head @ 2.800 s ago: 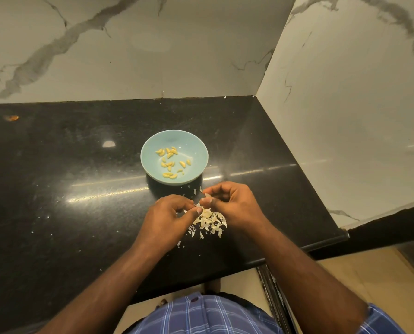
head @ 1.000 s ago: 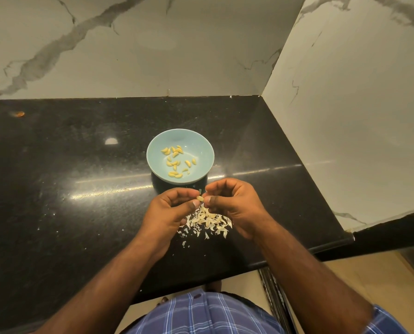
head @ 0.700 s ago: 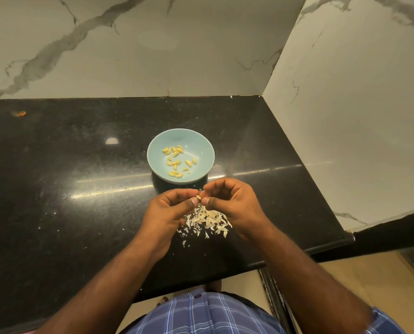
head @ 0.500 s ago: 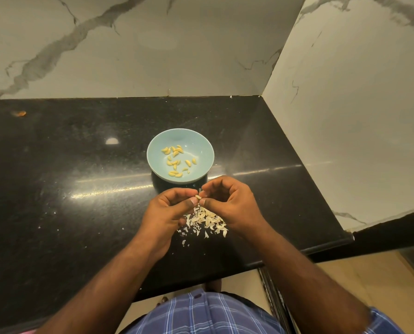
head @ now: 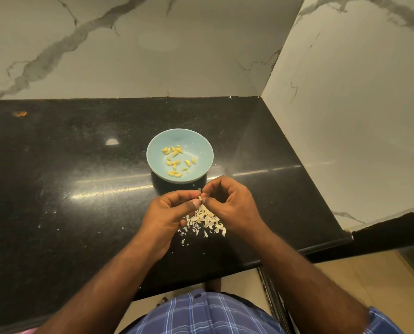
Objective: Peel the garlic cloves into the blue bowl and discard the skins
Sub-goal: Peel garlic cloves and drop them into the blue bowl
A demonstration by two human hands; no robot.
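A light blue bowl (head: 202,143) stands on the black counter and holds several peeled yellowish garlic cloves (head: 175,162). Just in front of it, my left hand (head: 169,213) and my right hand (head: 232,206) meet fingertip to fingertip. Both pinch one small garlic clove (head: 200,198) between thumbs and forefingers. Below the hands lies a heap of pale garlic skins (head: 204,221) on the counter, partly hidden by my fingers.
The black stone counter (head: 68,177) ends at a front edge near my body and a right edge by the marble side wall (head: 345,116). Marble backsplash runs behind. Small skin flecks dot the counter left of the hands. A small orange scrap (head: 20,114) lies far left.
Both hands stayed above the skin heap, working the clove between the fingertips with small finger shifts. The bowl and its cloves have not moved.
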